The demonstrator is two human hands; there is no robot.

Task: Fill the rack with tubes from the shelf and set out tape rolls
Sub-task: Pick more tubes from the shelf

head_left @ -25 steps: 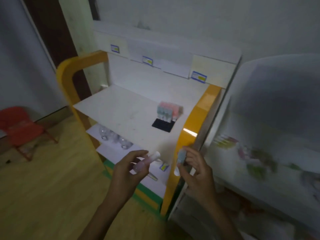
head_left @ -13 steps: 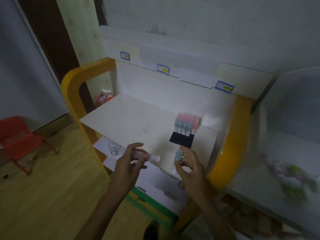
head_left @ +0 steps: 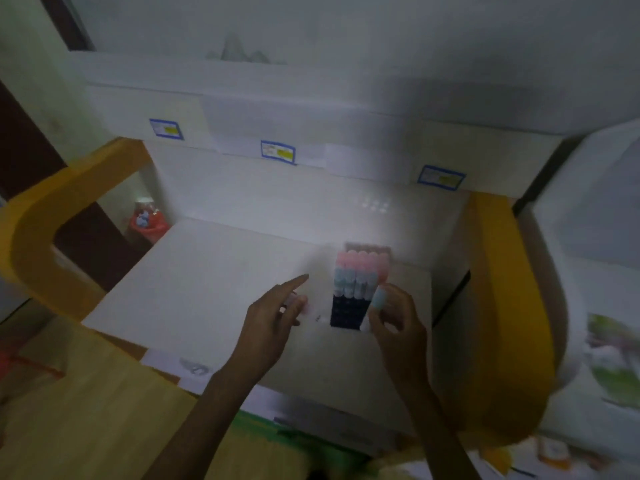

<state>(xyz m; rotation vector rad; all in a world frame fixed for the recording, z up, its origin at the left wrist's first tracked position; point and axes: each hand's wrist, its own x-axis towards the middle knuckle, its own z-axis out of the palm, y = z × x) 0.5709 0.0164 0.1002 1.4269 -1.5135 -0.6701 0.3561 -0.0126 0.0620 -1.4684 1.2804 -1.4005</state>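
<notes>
Both hands hovered over the white shelf point(head_left: 207, 271); the right hand point(head_left: 394, 320) held a blue-capped tube point(head_left: 375, 304) beside the rack point(head_left: 349, 306).

Dark rack point(head_left: 346, 311) of pink- and blue-capped tubes point(head_left: 356, 271) (blurred), white shelf point(head_left: 207, 282), orange frame point(head_left: 498, 306)

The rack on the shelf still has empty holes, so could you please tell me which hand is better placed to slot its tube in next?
Probably the right hand: it holds a blue-capped tube upright beside the dark rack, near its empty front holes. The left hand pinches its tube further off.
</notes>
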